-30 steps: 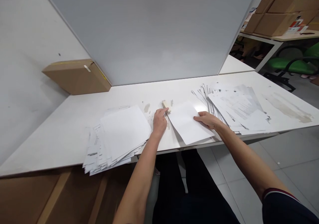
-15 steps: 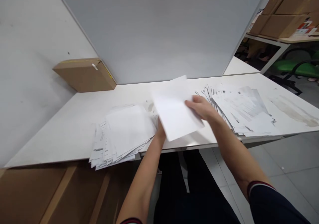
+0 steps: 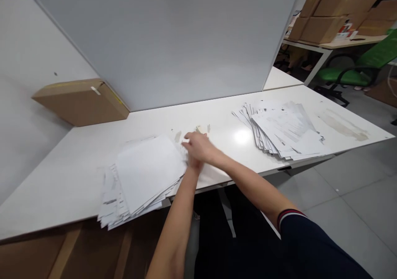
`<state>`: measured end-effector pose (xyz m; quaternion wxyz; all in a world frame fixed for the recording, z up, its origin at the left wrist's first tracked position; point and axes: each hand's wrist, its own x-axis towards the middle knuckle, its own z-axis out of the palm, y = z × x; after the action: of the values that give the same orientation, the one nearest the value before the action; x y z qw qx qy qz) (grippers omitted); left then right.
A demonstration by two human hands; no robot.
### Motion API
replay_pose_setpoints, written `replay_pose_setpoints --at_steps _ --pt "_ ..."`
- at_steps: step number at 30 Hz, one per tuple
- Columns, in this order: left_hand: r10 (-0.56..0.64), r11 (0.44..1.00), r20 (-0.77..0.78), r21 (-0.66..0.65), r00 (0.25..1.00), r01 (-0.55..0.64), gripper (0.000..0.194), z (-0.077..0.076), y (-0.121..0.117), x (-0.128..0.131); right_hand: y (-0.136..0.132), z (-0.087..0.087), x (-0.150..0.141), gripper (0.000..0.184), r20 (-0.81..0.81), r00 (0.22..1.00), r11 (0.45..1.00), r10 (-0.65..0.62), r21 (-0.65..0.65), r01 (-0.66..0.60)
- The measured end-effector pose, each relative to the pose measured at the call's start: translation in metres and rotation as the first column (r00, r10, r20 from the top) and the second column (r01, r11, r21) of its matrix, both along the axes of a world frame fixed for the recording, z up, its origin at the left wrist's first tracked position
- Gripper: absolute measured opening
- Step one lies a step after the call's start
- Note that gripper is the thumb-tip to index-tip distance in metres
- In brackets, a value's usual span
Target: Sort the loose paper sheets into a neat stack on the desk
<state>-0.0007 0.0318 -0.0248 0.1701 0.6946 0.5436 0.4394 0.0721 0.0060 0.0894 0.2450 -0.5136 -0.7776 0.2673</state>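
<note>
My right hand crosses over my left wrist above the middle of the table, its fingers bent and a little apart, with no paper in it. Beneath it, my left hand is mostly covered and its fingers are hidden. Just beyond both hands, part of a small cream oblong object shows on the table. Left of my hands lies a stack of paper with a blank white sheet on top. A second, fanned stack of printed sheets lies to the right.
A brown cardboard box leans at the back left of the white table. A tall grey-white panel rises behind the table. Further right are stacked cartons on another desk and a green chair.
My right hand carried a white sheet leftward across my left hand, and it no longer holds it. A blank sheet tops the left stack. My left hand stays near the cream object.
</note>
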Motion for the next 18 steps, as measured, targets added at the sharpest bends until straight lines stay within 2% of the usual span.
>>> replay_pose_setpoints --at_steps 2,3,5,6,7,8,9,12,15,18 --pt "0.022 1.0 -0.053 0.007 0.998 -0.022 0.041 0.002 -0.002 0.002 0.004 0.001 0.055 0.02 0.032 0.994 0.994 -0.103 0.05 0.102" --pt "0.036 0.999 -0.099 0.013 0.994 -0.035 0.046 0.003 -0.004 0.002 0.007 -0.001 0.088 0.02 0.088 0.963 0.964 -0.253 0.111 0.243" --pt "0.061 0.998 -0.176 0.027 0.983 -0.057 0.055 0.005 -0.007 0.003 0.011 -0.006 0.154 0.024 0.197 0.805 0.822 -0.559 0.261 0.507" --pt "0.071 0.997 -0.199 0.031 0.977 -0.066 0.057 0.006 -0.009 0.003 0.012 -0.009 0.185 0.027 0.238 0.704 0.738 -0.669 0.321 0.593" --pt "0.078 0.997 -0.207 0.032 0.975 -0.072 0.057 0.007 -0.009 0.003 0.013 -0.014 0.213 0.033 0.324 0.618 0.698 -0.716 0.329 0.636" --pt "0.084 0.996 -0.21 0.034 0.974 -0.079 0.057 0.007 -0.01 0.003 0.014 -0.018 0.236 0.043 0.411 0.571 0.697 -0.711 0.301 0.651" --pt "0.09 0.996 -0.211 0.038 0.973 -0.084 0.057 0.007 -0.01 0.004 0.014 -0.022 0.254 0.048 0.479 0.565 0.718 -0.672 0.232 0.656" --pt "0.098 0.995 -0.222 0.05 0.97 -0.089 0.057 0.006 -0.01 0.004 0.012 -0.032 0.278 0.044 0.598 0.619 0.802 -0.509 0.071 0.593" --pt "0.106 0.994 -0.237 0.06 0.966 -0.094 0.057 0.006 -0.01 0.004 0.011 -0.036 0.275 0.037 0.656 0.609 0.857 -0.446 0.118 0.501" --pt "0.111 0.991 -0.208 0.1 0.972 -0.092 0.054 0.007 -0.01 0.003 0.011 -0.038 0.266 0.04 0.666 0.552 0.836 -0.502 0.212 0.506"
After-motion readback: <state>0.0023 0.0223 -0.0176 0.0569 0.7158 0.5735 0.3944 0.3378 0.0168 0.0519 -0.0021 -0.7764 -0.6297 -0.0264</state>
